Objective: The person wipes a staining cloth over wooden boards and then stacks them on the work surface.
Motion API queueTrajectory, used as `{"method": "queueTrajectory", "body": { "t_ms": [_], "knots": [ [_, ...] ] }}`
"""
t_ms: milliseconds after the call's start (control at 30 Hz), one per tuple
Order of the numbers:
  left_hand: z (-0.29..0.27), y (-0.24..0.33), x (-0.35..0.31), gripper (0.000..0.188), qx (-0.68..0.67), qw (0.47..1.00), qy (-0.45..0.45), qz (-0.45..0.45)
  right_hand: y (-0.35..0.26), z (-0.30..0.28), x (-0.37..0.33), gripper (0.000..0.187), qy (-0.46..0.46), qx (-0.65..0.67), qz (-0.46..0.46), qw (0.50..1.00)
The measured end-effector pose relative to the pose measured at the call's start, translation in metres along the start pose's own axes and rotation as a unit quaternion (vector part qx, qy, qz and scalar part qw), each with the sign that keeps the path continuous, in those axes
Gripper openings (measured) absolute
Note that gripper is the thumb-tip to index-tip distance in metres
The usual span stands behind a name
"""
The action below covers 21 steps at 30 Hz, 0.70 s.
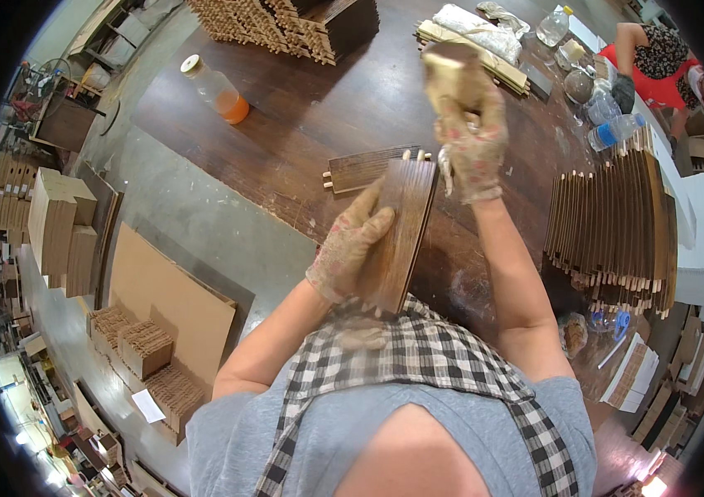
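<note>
My left hand (345,248), in a stained work glove, is closed around the edge of a dark brown wooden board (408,224). This board is tilted up in front of my apron, with pale dowel pegs sticking out of both ends. My right hand (474,141), gloved too, is raised over the table and closed on a pale wooden block (454,74) with a dark top, blurred by motion. A small whitish piece (446,170) shows beside my right wrist; its kind is unclear. Another dark board (360,170) with pegs lies flat on the table beyond my left hand.
On the brown table (310,99) stand a stack of pegged boards (269,29) at the back, a bottle of orange liquid (218,91), and a row of dark boards (608,228) at right. Water bottles (617,131) crowd the far right near another person (658,62).
</note>
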<state>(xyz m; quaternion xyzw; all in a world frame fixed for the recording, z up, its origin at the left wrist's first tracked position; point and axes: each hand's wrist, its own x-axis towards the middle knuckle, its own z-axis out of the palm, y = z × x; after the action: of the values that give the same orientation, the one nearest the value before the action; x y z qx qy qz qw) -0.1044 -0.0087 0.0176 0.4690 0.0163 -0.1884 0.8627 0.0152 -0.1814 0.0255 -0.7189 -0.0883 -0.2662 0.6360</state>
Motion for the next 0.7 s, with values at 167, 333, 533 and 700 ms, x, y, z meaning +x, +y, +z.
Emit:
{"method": "queueTrajectory", "body": {
  "t_ms": [167, 333, 533, 700],
  "knots": [
    [-0.019, 0.023, 0.021, 0.062, 0.078, 0.995, 0.047, 0.036, -0.001, -0.033, -0.027, 0.056, -0.013, -0.046, -0.063, 0.997],
    [-0.060, 0.043, 0.054, 0.059, 0.175, 0.983, 0.032, 0.034, -0.010, -0.043, -0.072, 0.055, 0.085, 0.088, 0.138, 0.983],
    [-0.114, 0.056, 0.109, 0.052, 0.340, 0.939, -0.032, 0.029, -0.018, -0.047, -0.109, 0.052, 0.153, 0.026, 0.222, 0.963],
    [-0.164, 0.041, 0.150, 0.050, 0.689, 0.717, -0.036, 0.096, -0.010, -0.035, -0.135, 0.054, 0.136, -0.063, 0.194, 0.970]
  ]
}}
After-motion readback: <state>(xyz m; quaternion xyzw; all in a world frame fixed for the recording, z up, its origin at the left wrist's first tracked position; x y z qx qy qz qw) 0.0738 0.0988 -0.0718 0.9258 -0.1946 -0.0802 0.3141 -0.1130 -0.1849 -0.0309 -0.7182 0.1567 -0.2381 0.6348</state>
